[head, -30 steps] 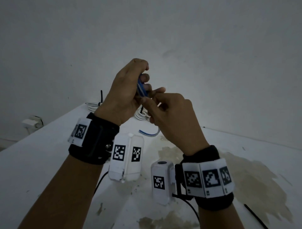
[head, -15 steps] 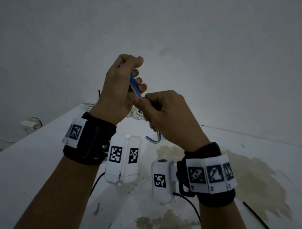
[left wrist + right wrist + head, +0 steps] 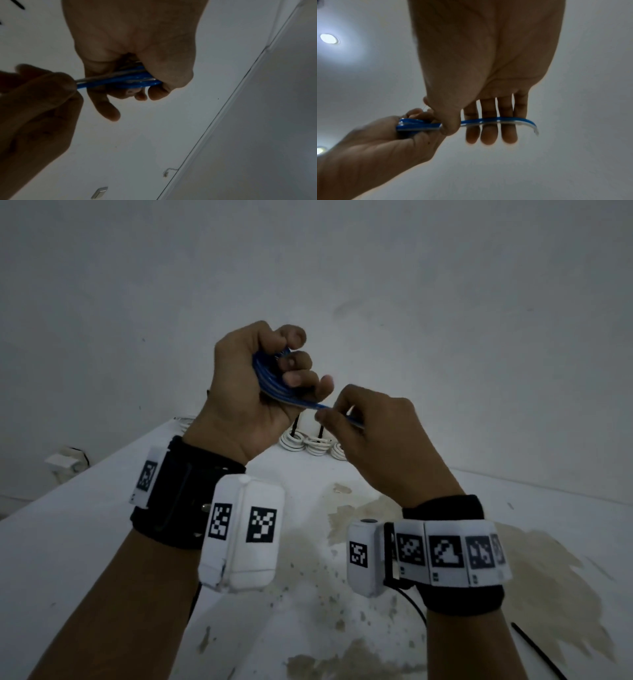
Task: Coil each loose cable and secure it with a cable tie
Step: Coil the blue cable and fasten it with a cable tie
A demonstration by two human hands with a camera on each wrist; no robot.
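Far left, by the wall: a small white box [image 3: 61,463] with a dark lead, on the floor beside the table [image 3: 68,542].

Left hand [image 3: 251,392] raised above the table, fingers curled tight round a bundle of blue cable [image 3: 270,381]. Several loops are packed in the palm. The left wrist view shows the same bundle [image 3: 123,79] clamped between the curled fingers and the heel of the hand [image 3: 135,40].

From the bundle 1 loose strand runs rightward to the right hand [image 3: 380,440]. The right wrist view shows the thumb [image 3: 448,121] pressing the strand [image 3: 496,121] against the fingers, a narrow pinch grip; the other 3 fingers are nearly straight behind it. The free end curves down past the little finger, off the hand. The strand between the 2 hands looks taut and roughly level.

Behind the hands, at the far edge of the table: 3 white coils [image 3: 310,443], side by side, 2 with a black tie [image 3: 295,422] standing up from them.

Table surface: white, with brown stains [image 3: 534,583] at centre and right. Near right edge, 1 black tie [image 3: 537,652] lying flat, well apart from the hands.

Each wrist carries a black band and a white camera pod with square markers.
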